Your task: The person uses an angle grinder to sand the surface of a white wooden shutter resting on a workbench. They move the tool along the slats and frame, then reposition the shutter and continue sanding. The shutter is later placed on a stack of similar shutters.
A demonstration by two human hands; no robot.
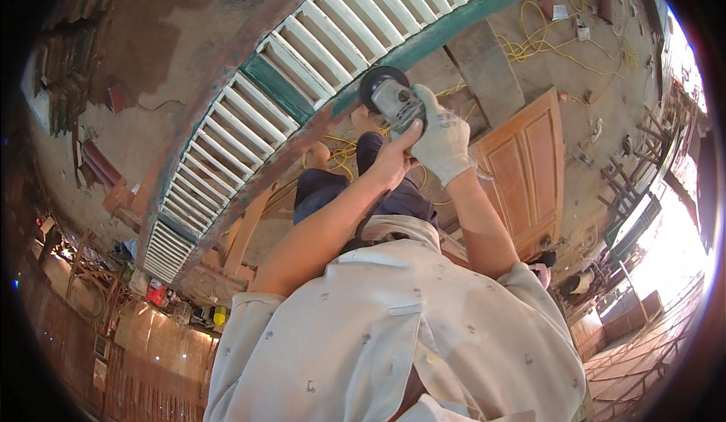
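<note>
Both my hands are closed on an angle grinder (396, 101), a grey tool with a dark round disc at its far left end. My bare left hand (395, 159) grips the near end of its body, thumb lying along it. On the right side, my right hand (442, 136), in a whitish work glove, wraps round the tool. The disc is at the near green edge of a long louvered shutter (296, 95), touching or just above it; I cannot tell which. The shutter has white slats and a worn green and brown frame, and stretches diagonally across the view.
A brown panelled wooden door (522, 174) lies to my right. Yellow cable (529, 44) snakes over the floor beyond it, and more loops around my feet. Dark wooden pieces (620, 184) stand at the far right. Clutter with a red item (156, 293) sits at the left.
</note>
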